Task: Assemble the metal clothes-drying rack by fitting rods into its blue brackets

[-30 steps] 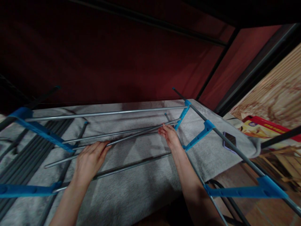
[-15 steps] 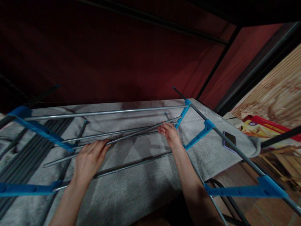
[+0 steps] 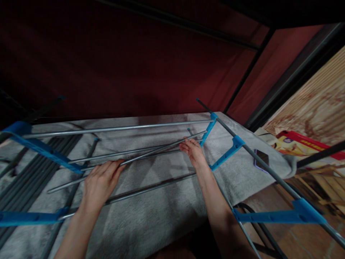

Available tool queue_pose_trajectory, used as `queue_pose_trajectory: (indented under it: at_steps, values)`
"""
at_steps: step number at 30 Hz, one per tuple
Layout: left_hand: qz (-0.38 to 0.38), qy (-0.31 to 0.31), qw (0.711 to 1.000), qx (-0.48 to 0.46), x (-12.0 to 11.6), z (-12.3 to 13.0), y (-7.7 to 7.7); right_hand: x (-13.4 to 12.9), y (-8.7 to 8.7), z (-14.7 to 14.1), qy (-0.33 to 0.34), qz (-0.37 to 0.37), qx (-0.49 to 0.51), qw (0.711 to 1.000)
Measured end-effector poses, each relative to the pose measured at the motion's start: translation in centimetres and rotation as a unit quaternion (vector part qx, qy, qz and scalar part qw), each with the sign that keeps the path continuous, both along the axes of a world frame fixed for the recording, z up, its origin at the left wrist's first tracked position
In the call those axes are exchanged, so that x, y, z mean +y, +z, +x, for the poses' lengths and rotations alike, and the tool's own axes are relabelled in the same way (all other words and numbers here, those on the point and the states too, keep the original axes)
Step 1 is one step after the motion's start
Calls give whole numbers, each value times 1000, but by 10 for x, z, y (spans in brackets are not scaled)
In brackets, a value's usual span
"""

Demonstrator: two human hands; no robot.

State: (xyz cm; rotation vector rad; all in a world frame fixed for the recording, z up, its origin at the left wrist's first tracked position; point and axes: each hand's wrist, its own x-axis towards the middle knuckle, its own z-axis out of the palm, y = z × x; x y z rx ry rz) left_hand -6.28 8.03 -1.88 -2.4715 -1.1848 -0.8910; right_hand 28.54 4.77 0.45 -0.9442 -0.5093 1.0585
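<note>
A thin grey metal tube (image 3: 151, 152) slants across the middle of a rack frame, held by both my hands. My left hand (image 3: 101, 180) wraps over it near its left part, and the tube's free end sticks out beyond my wrist. Toward the other end, my right hand (image 3: 192, 149) pinches the tube close to a blue plastic bracket (image 3: 208, 129). Other tubes run between the brackets, such as the back crossbar (image 3: 129, 127) and the front crossbar (image 3: 151, 189). On the left, a blue bracket (image 3: 48, 151) joins several tube ends.
Several dark grey tubes (image 3: 35, 172) lie side by side on the grey blanket (image 3: 140, 223) at the left. A phone (image 3: 261, 160) rests on the blanket at the right. Beyond it are a red and yellow box (image 3: 304, 144) and wooden pieces (image 3: 329, 187). Dark red fabric (image 3: 134, 72) hangs behind.
The whole view has shifted very slightly. Both hands keep their hold on the slanted tube, which has barely moved.
</note>
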Motion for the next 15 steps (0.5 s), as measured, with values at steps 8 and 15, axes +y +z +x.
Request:
queue_pose_trajectory:
  at_steps: [8,15]
  values:
    - [3,8,1000,6,0,-1,0,0,3,-1,2,0,-11,1000]
    - [-1,2,1000,-2,0,2,2,-1,3,0,7,8,-14,1000]
